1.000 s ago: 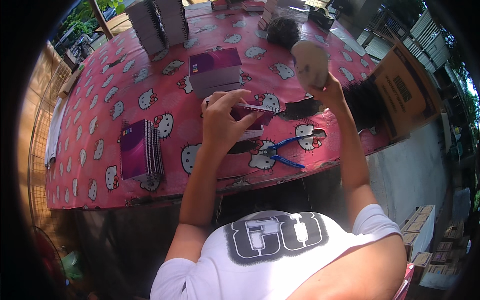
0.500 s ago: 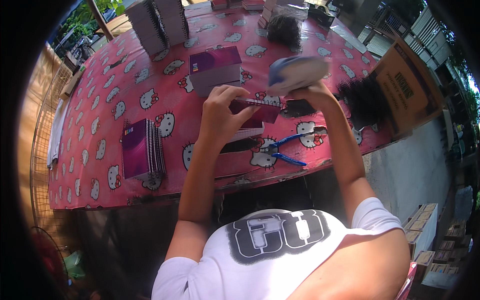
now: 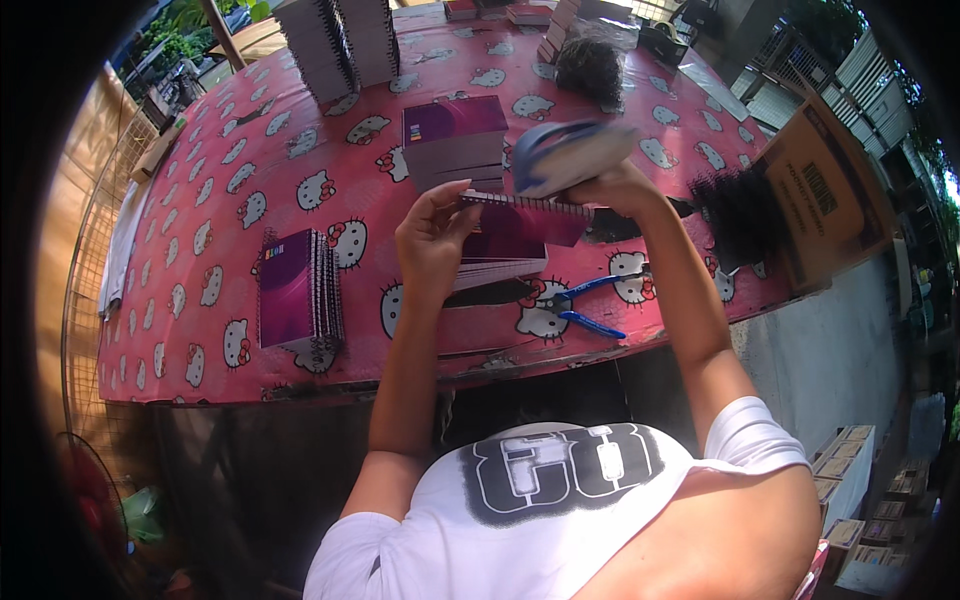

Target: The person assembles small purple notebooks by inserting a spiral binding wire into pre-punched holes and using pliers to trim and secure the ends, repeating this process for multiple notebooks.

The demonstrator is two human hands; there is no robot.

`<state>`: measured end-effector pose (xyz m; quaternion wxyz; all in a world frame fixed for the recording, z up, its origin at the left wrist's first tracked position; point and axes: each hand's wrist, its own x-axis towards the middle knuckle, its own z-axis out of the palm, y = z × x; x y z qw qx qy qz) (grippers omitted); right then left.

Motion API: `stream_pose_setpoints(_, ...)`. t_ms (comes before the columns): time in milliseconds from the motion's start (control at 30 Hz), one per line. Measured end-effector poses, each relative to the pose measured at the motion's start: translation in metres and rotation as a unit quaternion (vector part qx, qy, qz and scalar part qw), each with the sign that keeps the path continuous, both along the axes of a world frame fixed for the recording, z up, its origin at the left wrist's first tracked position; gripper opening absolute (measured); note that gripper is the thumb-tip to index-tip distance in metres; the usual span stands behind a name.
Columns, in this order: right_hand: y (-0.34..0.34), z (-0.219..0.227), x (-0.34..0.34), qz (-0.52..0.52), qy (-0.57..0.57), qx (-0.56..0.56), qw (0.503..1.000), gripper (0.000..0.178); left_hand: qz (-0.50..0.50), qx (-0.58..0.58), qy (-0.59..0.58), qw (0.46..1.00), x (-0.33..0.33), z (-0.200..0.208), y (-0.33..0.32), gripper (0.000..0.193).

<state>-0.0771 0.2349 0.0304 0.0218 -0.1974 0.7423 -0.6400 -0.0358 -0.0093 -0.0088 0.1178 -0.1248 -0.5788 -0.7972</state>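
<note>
My left hand (image 3: 432,238) pinches one end of a purple wire-bound notebook (image 3: 545,222), whose row of wire loops runs along its upper edge. My right hand (image 3: 622,188) is closed on a rounded blue-and-white object (image 3: 575,160), smeared by motion; its kind cannot be made out. This object is just above the notebook's wire edge; whether they touch is unclear. Below the notebook lies a small pile of purple-covered pads (image 3: 508,262). Pliers with blue handles (image 3: 592,312) rest near the table's front edge, jaws toward the pile.
A purple-covered stack (image 3: 455,122) stands beyond my hands, a spiral-bound notebook pile (image 3: 290,285) to the left. Tall spiral-bound stacks (image 3: 318,50) are at the far left. Black wire bindings (image 3: 735,215) lie against a cardboard box (image 3: 825,190) at right. Pink patterned cloth (image 3: 200,290) covers the table.
The whole view has shifted slightly. Against the table, the blue-and-white object has moved left, over the notebook. The notebook's wire edge shows more fully between my hands.
</note>
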Motion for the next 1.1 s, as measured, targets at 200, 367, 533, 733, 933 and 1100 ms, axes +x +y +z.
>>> stream_pose_setpoints(200,0.0,0.003,-0.019,-0.017,0.058,0.173,0.983,0.051,0.0,0.004,-0.014,1.0,0.001,-0.002,-0.003,0.029)
stream_pose_setpoints(367,0.017,-0.01,-0.002,-0.273,0.17,0.474,0.82,0.036,-0.001,-0.04,-0.054,0.998,0.006,0.008,-0.011,0.027)
stream_pose_setpoints(533,0.078,-0.062,0.032,-0.277,0.01,0.583,0.764,0.049,-0.061,0.015,0.018,0.998,-0.001,0.005,0.003,0.019)
stream_pose_setpoints(733,0.024,-0.053,0.132,-0.12,0.178,0.375,0.902,0.061,0.179,-0.137,0.326,0.918,0.031,0.029,0.011,0.022)
stream_pose_setpoints(933,0.001,-0.068,0.153,-0.106,0.223,0.382,0.891,0.046,0.164,-0.244,0.19,0.937,0.042,-0.012,0.021,0.021)
stream_pose_setpoints(1100,-0.03,-0.022,0.142,-0.159,0.221,0.207,0.94,0.036,0.152,-0.233,0.171,0.945,0.046,-0.011,0.019,0.018)
